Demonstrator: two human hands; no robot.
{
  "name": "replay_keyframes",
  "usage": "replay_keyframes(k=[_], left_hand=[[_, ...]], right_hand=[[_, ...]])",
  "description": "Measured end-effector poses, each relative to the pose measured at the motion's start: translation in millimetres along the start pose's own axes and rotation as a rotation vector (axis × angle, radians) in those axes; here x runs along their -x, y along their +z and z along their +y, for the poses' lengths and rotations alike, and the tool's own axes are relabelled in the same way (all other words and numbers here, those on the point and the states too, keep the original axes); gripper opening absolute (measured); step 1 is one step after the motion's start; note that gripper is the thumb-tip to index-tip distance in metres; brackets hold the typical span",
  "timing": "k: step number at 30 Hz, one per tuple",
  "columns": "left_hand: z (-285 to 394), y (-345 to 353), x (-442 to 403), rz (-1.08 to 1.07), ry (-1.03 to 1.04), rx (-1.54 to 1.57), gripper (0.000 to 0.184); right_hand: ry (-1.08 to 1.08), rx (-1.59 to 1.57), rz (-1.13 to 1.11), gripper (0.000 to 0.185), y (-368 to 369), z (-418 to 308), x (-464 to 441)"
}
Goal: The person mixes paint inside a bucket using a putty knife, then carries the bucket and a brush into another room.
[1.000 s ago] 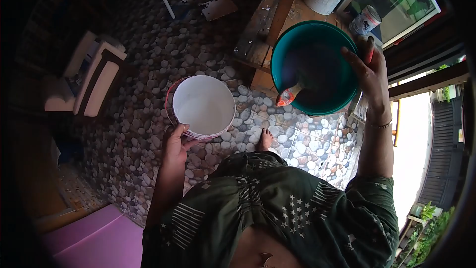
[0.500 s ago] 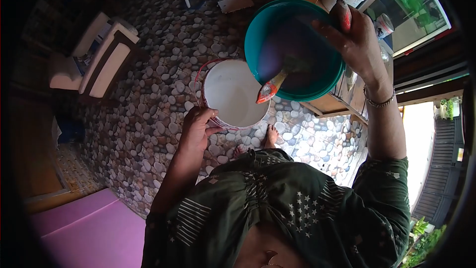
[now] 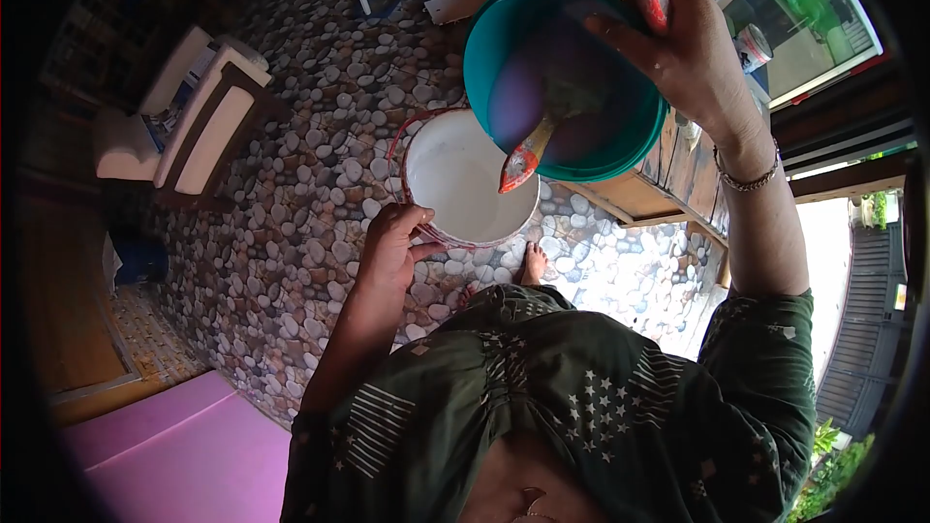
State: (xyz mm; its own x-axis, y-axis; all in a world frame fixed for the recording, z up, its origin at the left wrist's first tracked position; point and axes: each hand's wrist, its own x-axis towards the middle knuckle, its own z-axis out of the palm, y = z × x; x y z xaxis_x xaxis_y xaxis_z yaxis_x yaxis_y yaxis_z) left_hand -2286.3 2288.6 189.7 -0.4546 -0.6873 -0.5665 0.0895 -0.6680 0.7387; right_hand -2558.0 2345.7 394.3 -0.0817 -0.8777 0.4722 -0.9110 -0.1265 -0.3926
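My left hand (image 3: 392, 242) grips the near left rim of a white bucket (image 3: 465, 184) with a red handle. The inside of this bucket looks white. Up and to the right, my right hand (image 3: 688, 53) holds a teal bucket (image 3: 610, 169) by its far right rim. That bucket is tilted toward the white one and overlaps its right edge from above. Purplish liquid shows inside it. A paintbrush (image 3: 526, 157) with a red and orange handle end leans out over the teal rim, its bristle end in the bucket.
A wooden bench (image 3: 668, 169) stands at the right, with a can (image 3: 752, 46) near a glass-fronted frame. A cushioned chair (image 3: 203, 126) is at the left, and a pink mat (image 3: 189, 450) lies at the lower left. A bare foot (image 3: 534, 263) rests on the pebble-patterned floor.
The teal bucket has moved left over the edge of the white bucket and is more tilted. The white bucket has moved right and slightly up in view, still held by my left hand.
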Motion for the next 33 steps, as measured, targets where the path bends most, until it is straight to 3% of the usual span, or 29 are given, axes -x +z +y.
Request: replay_keyframes(k=[8, 11, 13, 15, 17, 20, 23, 26, 29, 33], left_hand=[[0, -1, -4, -0.046, -0.04, 0.022, 0.013], [2, -2, -5, -0.063, -0.082, 0.042, 0.013], [2, -2, -5, -0.065, -0.076, 0.049, 0.013], [0, -4, -5, -0.057, -0.071, 0.055, 0.013], [-5, -9, -8, -0.042, -0.064, 0.059, 0.013], [-7, -11, -6, -0.022, -0.047, 0.063, 0.015], [-9, -17, -6, 0.003, -0.055, 0.15, 0.015], [-7, -19, -5, 0.029, -0.078, 0.144, 0.015], [-12, -24, -9, 0.061, -0.075, 0.17, 0.014], [-14, -28, -12, 0.043, -0.063, 0.076, 0.027]], right_hand=[[-0.164, -0.06, 0.086, 0.035, 8, 1, -11], [0.017, 0.008, -0.102, 0.034, -2, -5, -12], [0.162, 0.129, -0.117, 0.072, -10, -18, -17], [0.152, 0.09, -0.097, 0.071, -9, -17, -18], [-0.014, -0.109, -0.039, 0.032, 2, 3, -14], [0.056, -0.386, 0.083, 0.028, 12, 20, -8], [0.305, -0.382, 0.016, 0.029, 8, 33, 2], [0.581, -0.616, 0.028, 0.029, 0, 46, 12], [0.654, -0.829, 0.175, 0.025, -10, 66, 31], [0.755, -0.972, 0.391, 0.027, -28, 73, 54]])
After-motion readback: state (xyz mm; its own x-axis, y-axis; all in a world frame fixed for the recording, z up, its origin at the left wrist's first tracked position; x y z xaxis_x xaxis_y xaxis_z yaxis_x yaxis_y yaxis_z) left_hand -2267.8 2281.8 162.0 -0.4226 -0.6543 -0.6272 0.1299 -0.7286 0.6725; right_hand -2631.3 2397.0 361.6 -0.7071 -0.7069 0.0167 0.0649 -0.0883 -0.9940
